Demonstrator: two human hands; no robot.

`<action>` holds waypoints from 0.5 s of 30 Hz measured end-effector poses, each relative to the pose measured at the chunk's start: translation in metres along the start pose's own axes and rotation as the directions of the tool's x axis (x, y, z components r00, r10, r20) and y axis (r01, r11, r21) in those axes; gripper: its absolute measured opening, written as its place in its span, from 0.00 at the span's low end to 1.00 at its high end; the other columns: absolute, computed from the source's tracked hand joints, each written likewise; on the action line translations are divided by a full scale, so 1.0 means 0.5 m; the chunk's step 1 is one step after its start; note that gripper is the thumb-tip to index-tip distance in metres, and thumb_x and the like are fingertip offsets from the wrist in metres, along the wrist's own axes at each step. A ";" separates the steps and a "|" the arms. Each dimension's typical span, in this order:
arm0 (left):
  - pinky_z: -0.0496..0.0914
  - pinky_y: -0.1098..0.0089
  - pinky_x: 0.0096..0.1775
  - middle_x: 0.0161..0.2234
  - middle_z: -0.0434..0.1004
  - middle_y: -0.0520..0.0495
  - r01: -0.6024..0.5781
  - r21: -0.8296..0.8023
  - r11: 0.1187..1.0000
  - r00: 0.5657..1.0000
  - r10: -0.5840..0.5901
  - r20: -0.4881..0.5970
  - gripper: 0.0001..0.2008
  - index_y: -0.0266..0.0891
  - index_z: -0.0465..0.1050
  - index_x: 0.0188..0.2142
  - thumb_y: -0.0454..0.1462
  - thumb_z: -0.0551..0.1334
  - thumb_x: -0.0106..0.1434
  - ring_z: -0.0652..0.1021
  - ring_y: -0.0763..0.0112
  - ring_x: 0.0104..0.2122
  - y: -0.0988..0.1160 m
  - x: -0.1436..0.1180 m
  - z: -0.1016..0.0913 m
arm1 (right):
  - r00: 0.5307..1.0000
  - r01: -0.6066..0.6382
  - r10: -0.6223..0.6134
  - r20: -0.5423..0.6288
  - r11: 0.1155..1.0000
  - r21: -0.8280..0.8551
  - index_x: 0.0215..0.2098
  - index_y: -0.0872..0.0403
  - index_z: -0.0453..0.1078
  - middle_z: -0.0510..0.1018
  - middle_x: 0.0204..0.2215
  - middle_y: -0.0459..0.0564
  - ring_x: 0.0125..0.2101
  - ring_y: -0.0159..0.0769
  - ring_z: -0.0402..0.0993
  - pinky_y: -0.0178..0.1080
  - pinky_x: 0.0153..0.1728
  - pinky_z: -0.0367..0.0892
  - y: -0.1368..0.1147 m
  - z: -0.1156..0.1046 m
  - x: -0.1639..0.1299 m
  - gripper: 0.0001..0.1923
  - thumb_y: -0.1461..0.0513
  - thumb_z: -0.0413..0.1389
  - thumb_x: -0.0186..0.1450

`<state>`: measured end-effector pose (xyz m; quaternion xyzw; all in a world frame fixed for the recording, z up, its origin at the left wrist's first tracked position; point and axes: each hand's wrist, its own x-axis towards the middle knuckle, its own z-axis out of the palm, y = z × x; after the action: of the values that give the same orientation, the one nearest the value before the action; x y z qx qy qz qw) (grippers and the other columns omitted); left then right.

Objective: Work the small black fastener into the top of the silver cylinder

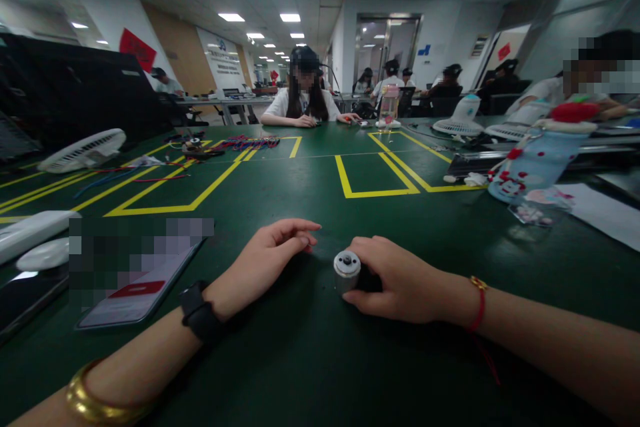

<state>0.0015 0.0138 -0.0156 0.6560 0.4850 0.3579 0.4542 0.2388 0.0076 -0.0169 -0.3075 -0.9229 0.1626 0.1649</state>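
The right hand (400,280) lies on the dark green table (310,360), its fingers curled snugly around a small metal cylinder (346,271). The cylinder looks like a little motor: a short, smooth, silver-grey can lying on its side, with a round flat end face and a darker hub at the centre of that face. It rests on the table, its round end turned toward the left hand (267,260), and its rear half is hidden inside the right palm. A thin red cord bracelet (480,307) with a small gold bead circles the right wrist.

The left hand lies just left of the cylinder, apart from it, holding nothing. Its fingers are loosely bent and drawn together, the tips touching the table's matte surface. A black watch band (200,313) sits at the left wrist, and further back on that forearm there is a broad, glossy gold bangle (95,403).

Left of the cylinder, beyond the left wrist, a flat phone (135,293) lies on the table, its screen partly blurred. Farther left lies a white plastic fan (83,150) with a round slatted grille. Beyond the cylinder, yellow tape lines (373,192) mark rectangles on the table. To the right of it stands a pale blue bottle (535,167) with red and white patterning, beside white paper (605,213). At the far edge of the table another person (303,103) sits with their hands resting on it.
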 end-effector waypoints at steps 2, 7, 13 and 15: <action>0.66 0.66 0.47 0.37 0.77 0.50 0.002 0.008 1.000 1.000 -0.002 0.001 0.13 0.40 0.73 0.48 0.37 0.58 0.65 0.76 0.68 0.40 0.000 0.001 0.000 | 1.000 0.006 -0.006 -0.004 1.000 -0.001 0.38 0.54 0.65 0.72 0.34 0.47 0.32 0.35 0.63 0.38 0.33 0.57 0.001 0.001 0.000 0.13 0.58 0.61 0.59; 0.66 0.65 0.47 0.38 0.79 0.50 0.009 0.060 0.998 1.000 -0.010 0.017 0.12 0.41 0.74 0.46 0.38 0.58 0.65 0.77 0.67 0.41 -0.001 0.002 0.000 | 1.000 0.015 -0.015 -0.017 1.000 0.011 0.39 0.54 0.65 0.72 0.35 0.47 0.32 0.35 0.63 0.38 0.33 0.57 0.002 0.003 0.001 0.13 0.58 0.61 0.59; 0.67 0.65 0.47 0.39 0.79 0.49 0.004 0.083 0.997 1.000 -0.006 0.023 0.11 0.42 0.75 0.45 0.39 0.59 0.65 0.77 0.66 0.42 -0.005 0.002 0.000 | 1.000 0.006 -0.006 -0.016 1.000 0.009 0.38 0.54 0.65 0.72 0.35 0.47 0.32 0.35 0.64 0.38 0.34 0.58 0.002 0.002 0.000 0.13 0.58 0.61 0.59; 0.67 0.64 0.47 0.40 0.80 0.49 0.002 0.090 0.996 1.000 -0.005 0.030 0.11 0.42 0.75 0.45 0.39 0.59 0.65 0.77 0.65 0.42 -0.006 0.002 0.000 | 1.000 0.008 -0.008 -0.014 1.000 0.005 0.38 0.54 0.65 0.72 0.35 0.47 0.32 0.35 0.64 0.38 0.34 0.58 0.003 0.002 0.001 0.14 0.57 0.61 0.59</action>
<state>0.0009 0.0152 -0.0187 0.6801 0.4950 0.3251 0.4322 0.2387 0.0087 -0.0183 -0.3046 -0.9225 0.1623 0.1727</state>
